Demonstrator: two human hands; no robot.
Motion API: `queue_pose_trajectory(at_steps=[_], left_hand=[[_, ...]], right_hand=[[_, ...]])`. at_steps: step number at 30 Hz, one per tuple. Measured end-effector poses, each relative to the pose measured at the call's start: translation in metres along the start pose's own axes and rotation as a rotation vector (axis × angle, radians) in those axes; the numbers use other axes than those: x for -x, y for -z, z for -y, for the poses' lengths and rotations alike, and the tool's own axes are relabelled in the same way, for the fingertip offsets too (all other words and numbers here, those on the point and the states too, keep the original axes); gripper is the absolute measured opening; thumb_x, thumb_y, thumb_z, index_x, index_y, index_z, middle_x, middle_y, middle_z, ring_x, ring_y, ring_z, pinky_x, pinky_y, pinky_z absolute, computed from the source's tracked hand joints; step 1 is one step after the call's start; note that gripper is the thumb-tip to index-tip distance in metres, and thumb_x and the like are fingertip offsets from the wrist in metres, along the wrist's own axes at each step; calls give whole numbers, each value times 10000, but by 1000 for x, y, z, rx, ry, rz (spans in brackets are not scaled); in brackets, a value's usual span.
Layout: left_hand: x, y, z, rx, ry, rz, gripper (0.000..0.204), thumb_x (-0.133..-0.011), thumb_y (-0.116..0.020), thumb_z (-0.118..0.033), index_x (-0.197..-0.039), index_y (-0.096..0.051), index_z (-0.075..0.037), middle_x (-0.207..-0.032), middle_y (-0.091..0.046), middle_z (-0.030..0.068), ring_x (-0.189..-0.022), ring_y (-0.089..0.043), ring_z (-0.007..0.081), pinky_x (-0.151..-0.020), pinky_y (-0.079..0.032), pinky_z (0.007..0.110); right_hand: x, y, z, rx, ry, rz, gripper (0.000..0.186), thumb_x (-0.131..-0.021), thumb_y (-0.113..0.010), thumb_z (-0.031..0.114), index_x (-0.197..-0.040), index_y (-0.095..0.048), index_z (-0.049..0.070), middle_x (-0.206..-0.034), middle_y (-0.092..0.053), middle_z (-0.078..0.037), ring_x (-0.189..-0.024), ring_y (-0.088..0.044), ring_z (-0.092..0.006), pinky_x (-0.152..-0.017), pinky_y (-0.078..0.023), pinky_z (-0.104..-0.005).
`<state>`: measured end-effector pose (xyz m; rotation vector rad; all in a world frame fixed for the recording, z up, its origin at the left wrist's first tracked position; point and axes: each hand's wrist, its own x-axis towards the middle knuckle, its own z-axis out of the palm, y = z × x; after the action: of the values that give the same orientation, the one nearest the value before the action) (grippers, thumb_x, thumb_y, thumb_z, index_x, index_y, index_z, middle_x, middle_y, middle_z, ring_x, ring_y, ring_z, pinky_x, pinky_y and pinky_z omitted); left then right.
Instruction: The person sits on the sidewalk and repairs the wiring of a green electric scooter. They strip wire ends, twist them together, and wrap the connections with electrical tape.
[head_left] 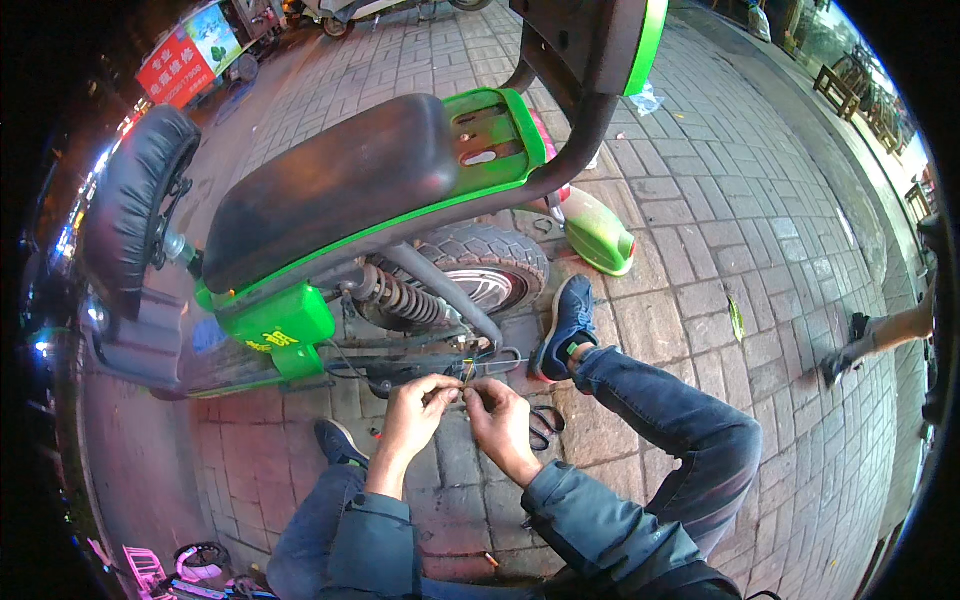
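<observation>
My left hand [418, 412] and my right hand [500, 420] meet fingertip to fingertip low beside a green and black electric scooter [330, 190]. Both are closed in a pinch on thin wires [468, 371], a yellowish strand showing just above the fingertips; their ends are hidden by my fingers. Right beyond my hands are the scooter's rear wheel [500, 285], a coil shock absorber [405, 295] and a dark frame bar. Near my right wrist, a tool with black looped handles [545, 425], which looks like scissors, lies on the bricks.
Brick paving [700, 330] surrounds the scooter. My blue shoe [570, 325] stands by the rear wheel, close to a green mudguard [597, 235]. Another person's leg [880, 335] enters at the right. A red sign [175, 70] stands far left; a pink bicycle [175, 572] shows lower left.
</observation>
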<state>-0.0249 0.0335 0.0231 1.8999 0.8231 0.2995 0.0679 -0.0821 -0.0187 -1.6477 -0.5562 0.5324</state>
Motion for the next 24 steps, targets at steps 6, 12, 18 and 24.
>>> queue_pose_trajectory(at_steps=[6, 12, 18, 24], left_hand=[[-5, -1, -6, -77, -73, 19, 121, -935, -720, -92, -1010, -755, -3, -927, -747, 138, -830, -714, 218, -741, -549, 339], [-12, -11, -10, -188, -190, -105, 116, -906, -737, -95, -997, -762, -28, -934, -726, 134, -845, -711, 292, -730, -550, 369], [-10, -19, -16, -254, -145, -161, 109, -910, -738, -98, -989, -762, -26, -944, -733, 126, -849, -722, 273, -734, -554, 362], [-7, -24, -21, -299, -154, -212, 106, -918, -729, -113, -991, -761, -43, -952, -734, 116, -856, -720, 291, -737, -556, 376]], right_hand=[[3, 6, -2, -106, -133, 27, 163, -968, -691, 129, -1025, -722, -21, -800, -720, -45, -750, -641, -69, -700, -526, -263], [-4, 9, 2, -76, -104, -10, 168, -952, -697, 132, -1030, -724, -15, -784, -722, -105, -710, -667, -110, -672, -534, -298], [-7, 13, 5, -46, -60, -5, 205, -973, -681, 171, -1028, -718, -23, -787, -720, -118, -722, -684, -126, -672, -539, -314], [-10, 14, 4, -116, -163, 43, 249, -1027, -616, 194, -987, -698, -38, -795, -695, -46, -734, -623, -81, -661, -517, -281]])
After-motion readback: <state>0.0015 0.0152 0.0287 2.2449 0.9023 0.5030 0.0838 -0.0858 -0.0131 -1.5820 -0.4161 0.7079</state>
